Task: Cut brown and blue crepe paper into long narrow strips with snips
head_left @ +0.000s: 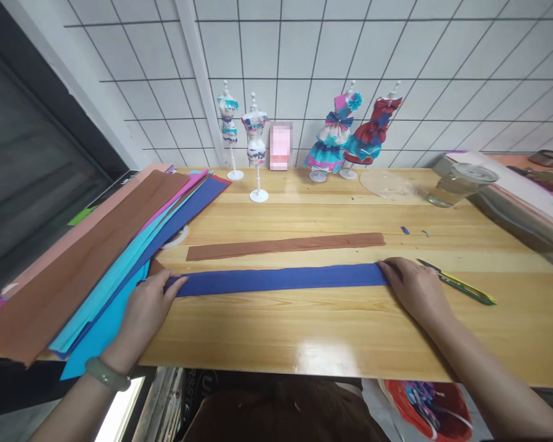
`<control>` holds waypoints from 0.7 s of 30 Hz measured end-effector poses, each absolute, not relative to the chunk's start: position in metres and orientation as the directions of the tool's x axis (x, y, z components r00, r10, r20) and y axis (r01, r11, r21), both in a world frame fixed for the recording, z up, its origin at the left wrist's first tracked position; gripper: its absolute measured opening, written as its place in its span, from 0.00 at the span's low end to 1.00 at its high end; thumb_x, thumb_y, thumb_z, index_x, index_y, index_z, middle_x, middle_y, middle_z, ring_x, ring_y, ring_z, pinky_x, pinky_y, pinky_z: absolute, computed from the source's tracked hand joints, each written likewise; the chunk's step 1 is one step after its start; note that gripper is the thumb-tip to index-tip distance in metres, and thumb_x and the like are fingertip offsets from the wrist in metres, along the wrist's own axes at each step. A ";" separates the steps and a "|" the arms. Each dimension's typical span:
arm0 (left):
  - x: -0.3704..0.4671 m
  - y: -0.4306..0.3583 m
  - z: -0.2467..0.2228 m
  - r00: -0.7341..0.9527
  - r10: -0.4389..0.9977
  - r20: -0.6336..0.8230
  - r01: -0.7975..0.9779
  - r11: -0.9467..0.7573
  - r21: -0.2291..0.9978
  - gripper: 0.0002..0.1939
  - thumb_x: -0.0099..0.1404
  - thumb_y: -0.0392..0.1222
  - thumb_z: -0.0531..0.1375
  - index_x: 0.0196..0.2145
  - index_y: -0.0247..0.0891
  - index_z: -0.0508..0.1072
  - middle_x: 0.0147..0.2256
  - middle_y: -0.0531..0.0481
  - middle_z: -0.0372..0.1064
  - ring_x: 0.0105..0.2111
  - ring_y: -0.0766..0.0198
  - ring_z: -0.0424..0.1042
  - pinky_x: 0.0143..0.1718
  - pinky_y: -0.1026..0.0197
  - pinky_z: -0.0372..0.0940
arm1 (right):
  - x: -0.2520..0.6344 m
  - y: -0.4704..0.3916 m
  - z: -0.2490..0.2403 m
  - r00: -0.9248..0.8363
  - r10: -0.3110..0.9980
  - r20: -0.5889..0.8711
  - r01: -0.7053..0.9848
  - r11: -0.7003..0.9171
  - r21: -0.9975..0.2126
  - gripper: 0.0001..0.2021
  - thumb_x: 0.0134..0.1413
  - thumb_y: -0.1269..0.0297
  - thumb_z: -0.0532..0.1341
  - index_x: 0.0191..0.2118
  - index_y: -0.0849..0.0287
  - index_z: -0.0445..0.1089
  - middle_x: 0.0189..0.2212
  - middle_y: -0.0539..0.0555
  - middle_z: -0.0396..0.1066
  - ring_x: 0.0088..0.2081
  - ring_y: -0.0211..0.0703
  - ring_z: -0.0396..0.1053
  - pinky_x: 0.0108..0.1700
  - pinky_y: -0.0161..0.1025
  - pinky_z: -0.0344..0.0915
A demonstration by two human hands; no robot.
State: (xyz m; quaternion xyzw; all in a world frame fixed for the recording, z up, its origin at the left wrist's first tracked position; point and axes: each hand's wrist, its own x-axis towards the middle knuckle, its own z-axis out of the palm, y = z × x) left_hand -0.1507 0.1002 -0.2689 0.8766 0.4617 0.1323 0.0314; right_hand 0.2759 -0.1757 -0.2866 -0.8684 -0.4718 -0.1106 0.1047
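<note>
The left hand (150, 301) pinched the left end of a blue strip (281, 279) between thumb and fingers, and the right hand (415, 283) pinched its right end. The strip stretched straight along the table (276, 334), just nearer the person than a brown strip (286, 246); a yellow-and-green cutter (470, 290) lay beside the right hand.

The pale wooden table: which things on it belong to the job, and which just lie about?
The job:
Long flat blue strip, ends held by left hand and right hand
Probably: flat brown strip, stack of multicoloured sheets

Apparently lying about:
Clear round cup
Tiny blue scrap
</note>
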 end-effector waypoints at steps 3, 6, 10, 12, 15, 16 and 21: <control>-0.151 0.099 -0.269 0.504 0.835 0.220 0.815 -0.545 0.200 0.23 0.62 0.53 0.51 0.50 0.37 0.65 0.37 0.45 0.72 0.34 0.57 0.71 0.33 0.61 0.60 | 0.276 -0.177 -0.287 0.528 0.798 0.289 0.843 -0.535 -0.060 0.15 0.57 0.55 0.49 0.34 0.57 0.69 0.34 0.56 0.74 0.34 0.50 0.70 0.38 0.43 0.58; -0.151 0.097 -0.269 0.479 0.846 0.232 0.838 -0.520 0.167 0.28 0.62 0.54 0.51 0.55 0.35 0.60 0.31 0.46 0.71 0.29 0.58 0.70 0.29 0.61 0.60 | 0.275 -0.176 -0.286 0.530 0.798 0.287 0.839 -0.543 -0.040 0.16 0.57 0.54 0.49 0.34 0.56 0.69 0.33 0.55 0.75 0.34 0.51 0.70 0.36 0.43 0.60; -0.152 0.094 -0.270 0.494 0.826 0.270 0.821 -0.546 0.169 0.29 0.63 0.52 0.51 0.57 0.34 0.57 0.31 0.46 0.70 0.31 0.58 0.70 0.31 0.61 0.60 | 0.274 -0.176 -0.286 0.526 0.800 0.288 0.841 -0.539 -0.037 0.16 0.56 0.54 0.48 0.32 0.56 0.68 0.32 0.57 0.74 0.33 0.54 0.71 0.35 0.43 0.61; -0.153 0.094 -0.272 0.505 0.812 0.292 0.808 -0.564 0.171 0.28 0.63 0.51 0.51 0.57 0.34 0.57 0.33 0.45 0.71 0.33 0.57 0.70 0.33 0.61 0.60 | 0.274 -0.176 -0.286 0.529 0.798 0.289 0.839 -0.543 -0.037 0.17 0.56 0.53 0.47 0.31 0.55 0.68 0.31 0.57 0.74 0.33 0.54 0.71 0.34 0.44 0.61; -0.154 0.094 -0.273 0.515 0.803 0.301 0.803 -0.575 0.158 0.28 0.63 0.51 0.52 0.56 0.34 0.57 0.34 0.43 0.71 0.34 0.56 0.70 0.34 0.60 0.61 | 0.275 -0.176 -0.288 0.528 0.795 0.299 0.837 -0.547 -0.023 0.17 0.55 0.52 0.47 0.30 0.54 0.68 0.30 0.57 0.74 0.33 0.55 0.71 0.34 0.45 0.61; -0.154 0.093 -0.273 0.516 0.803 0.299 0.805 -0.574 0.153 0.28 0.63 0.50 0.52 0.56 0.34 0.57 0.33 0.44 0.71 0.34 0.56 0.70 0.34 0.60 0.61 | 0.275 -0.176 -0.289 0.525 0.795 0.303 0.838 -0.546 -0.020 0.17 0.55 0.52 0.47 0.30 0.54 0.67 0.30 0.57 0.74 0.33 0.54 0.71 0.34 0.45 0.61; -0.151 0.092 -0.270 0.513 0.803 0.302 0.826 -0.558 0.080 0.27 0.63 0.50 0.52 0.57 0.35 0.57 0.34 0.43 0.72 0.33 0.55 0.71 0.32 0.61 0.60 | 0.275 -0.176 -0.289 0.524 0.794 0.308 0.838 -0.545 -0.021 0.16 0.56 0.53 0.47 0.30 0.54 0.67 0.31 0.56 0.74 0.33 0.54 0.71 0.33 0.44 0.62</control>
